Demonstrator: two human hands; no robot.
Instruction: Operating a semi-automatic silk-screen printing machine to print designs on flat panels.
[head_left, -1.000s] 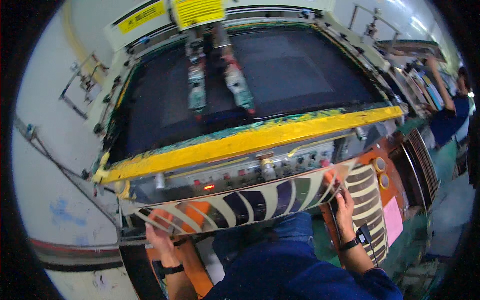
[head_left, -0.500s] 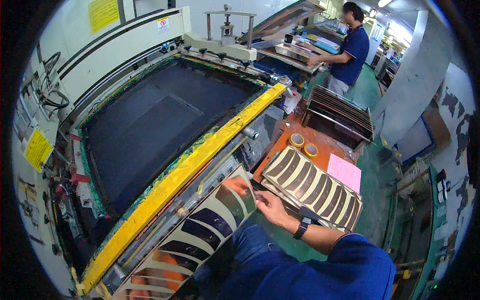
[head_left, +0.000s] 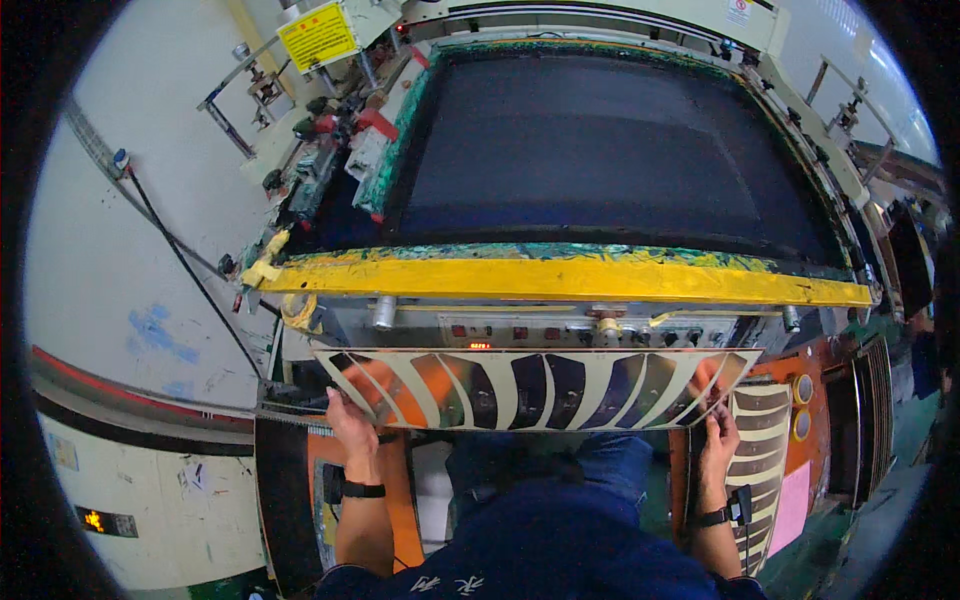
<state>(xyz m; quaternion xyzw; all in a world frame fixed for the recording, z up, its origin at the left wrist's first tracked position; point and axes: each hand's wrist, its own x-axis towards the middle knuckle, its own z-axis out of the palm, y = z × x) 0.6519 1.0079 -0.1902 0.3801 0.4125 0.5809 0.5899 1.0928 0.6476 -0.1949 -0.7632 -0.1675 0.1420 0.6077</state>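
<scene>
A long, stiff sheet (head_left: 567, 390) with dark, mirror-like curved shapes on a cream ground stretches across in front of me. Its near left corner is gripped by my left hand (head_left: 352, 425), fingers closed on the edge. At the right end, my right hand (head_left: 718, 445) pinches the near edge. The sheet is held tilted in the air above my lap, and orange reflections show in its glossy shapes. Just beyond it runs the yellow front bar (head_left: 560, 280) of a printing machine, with a big dark screen (head_left: 570, 150) behind.
To my right, a stack of similar sheets (head_left: 757, 450) lies on an orange table beside a pink paper (head_left: 792, 508) and two tape rolls (head_left: 801, 389). A slatted metal rack (head_left: 876, 410) stands farther right. Below the yellow bar is a control panel (head_left: 540, 332).
My view has swung left, from the stacked sheets to face the machine. The held sheet now lies crosswise before me, and my left hand has come into sight on its left end.
</scene>
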